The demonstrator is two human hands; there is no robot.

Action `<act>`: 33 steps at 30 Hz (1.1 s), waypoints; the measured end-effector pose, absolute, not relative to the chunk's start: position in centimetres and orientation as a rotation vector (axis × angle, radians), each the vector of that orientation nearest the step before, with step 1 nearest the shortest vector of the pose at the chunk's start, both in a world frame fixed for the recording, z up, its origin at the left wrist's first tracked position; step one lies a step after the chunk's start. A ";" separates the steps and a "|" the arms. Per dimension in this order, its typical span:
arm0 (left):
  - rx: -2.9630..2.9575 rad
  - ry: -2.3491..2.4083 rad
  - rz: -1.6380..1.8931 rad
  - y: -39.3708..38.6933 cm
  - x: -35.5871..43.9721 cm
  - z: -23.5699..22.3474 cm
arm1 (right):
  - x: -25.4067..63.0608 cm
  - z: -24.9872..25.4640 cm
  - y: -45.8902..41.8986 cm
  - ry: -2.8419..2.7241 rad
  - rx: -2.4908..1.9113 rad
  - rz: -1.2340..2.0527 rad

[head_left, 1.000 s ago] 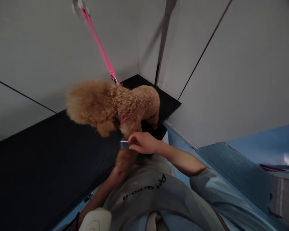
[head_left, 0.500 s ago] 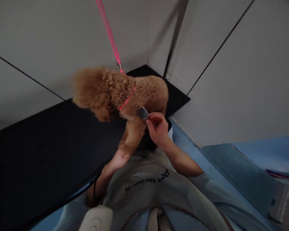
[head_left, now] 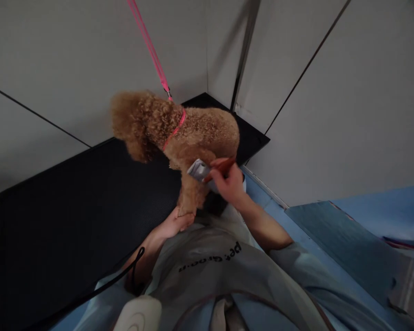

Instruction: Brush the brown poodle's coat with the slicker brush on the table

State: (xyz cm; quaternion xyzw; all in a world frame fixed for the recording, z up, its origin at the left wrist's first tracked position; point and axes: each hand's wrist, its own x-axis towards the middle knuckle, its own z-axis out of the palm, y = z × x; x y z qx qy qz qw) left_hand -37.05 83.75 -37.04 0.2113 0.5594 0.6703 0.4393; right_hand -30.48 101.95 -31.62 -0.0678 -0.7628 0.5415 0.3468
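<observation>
A curly brown poodle-type dog [head_left: 210, 128] stands on a black grooming table [head_left: 86, 207], its head turned to the left. My left hand [head_left: 175, 224] is closed around the paw of its near front leg [head_left: 189, 195], holding the leg out toward my body. In my right hand [head_left: 230, 183] is a slicker brush [head_left: 198, 170] with a reddish-brown handle and a grey head. The brush head lies over the upper part of that leg; whether its pins touch the fur I cannot tell.
A pink leash [head_left: 148, 41] runs from above to the pink harness strap [head_left: 175, 131] on the dog. Grey wall panels [head_left: 72, 55] stand behind the table. A black cord [head_left: 106, 287] crosses near my left forearm. A teal board [head_left: 345, 248] is at the right.
The brush has swung left and down over the front leg, its head now showing more fully. My left hand still holds the paw, with the leg hanging straighter. The dog's head has shifted slightly right.
</observation>
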 end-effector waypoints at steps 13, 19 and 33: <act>0.524 0.601 1.302 81.9 -38.1 -37.3 | -30.4 -30.6 102.4 -2.060 0.017 1.522; 0.354 0.319 1.344 82.0 -39.1 -39.6 | -30.8 -30.9 102.7 -1.819 -0.139 1.395; 0.342 0.185 1.428 83.1 -38.7 -38.9 | -34.4 -31.4 105.6 -1.663 -0.331 1.485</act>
